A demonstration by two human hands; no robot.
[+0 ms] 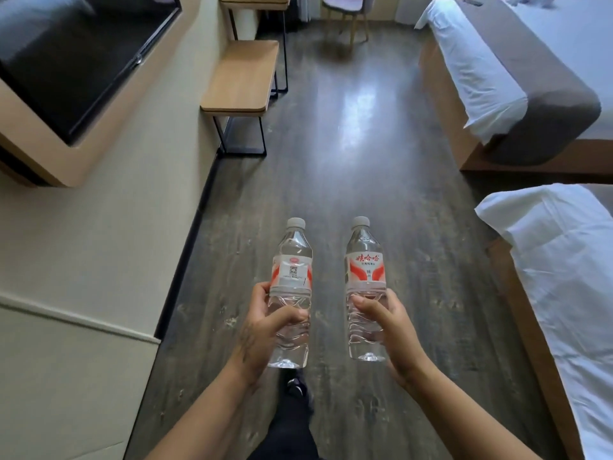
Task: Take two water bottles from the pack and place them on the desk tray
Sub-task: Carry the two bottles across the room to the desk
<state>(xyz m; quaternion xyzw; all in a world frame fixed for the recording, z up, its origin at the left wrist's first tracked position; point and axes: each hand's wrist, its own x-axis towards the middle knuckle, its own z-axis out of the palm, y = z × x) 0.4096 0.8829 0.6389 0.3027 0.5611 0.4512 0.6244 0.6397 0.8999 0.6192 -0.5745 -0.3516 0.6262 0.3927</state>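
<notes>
My left hand [262, 327] wraps the left bottle [291, 293] low down; my right hand [386, 327] wraps the right bottle [365, 290], both upright above the floor [348, 144].

Two bottles [291, 293] [366, 290] of clear, ribbed glossy plastic with paper-like labels; floor [348, 161] dark wood-grain, glossy under reflected light; bench [242, 78] matt light wood on black metal legs; bed [564, 277] linen white cloth.
</notes>
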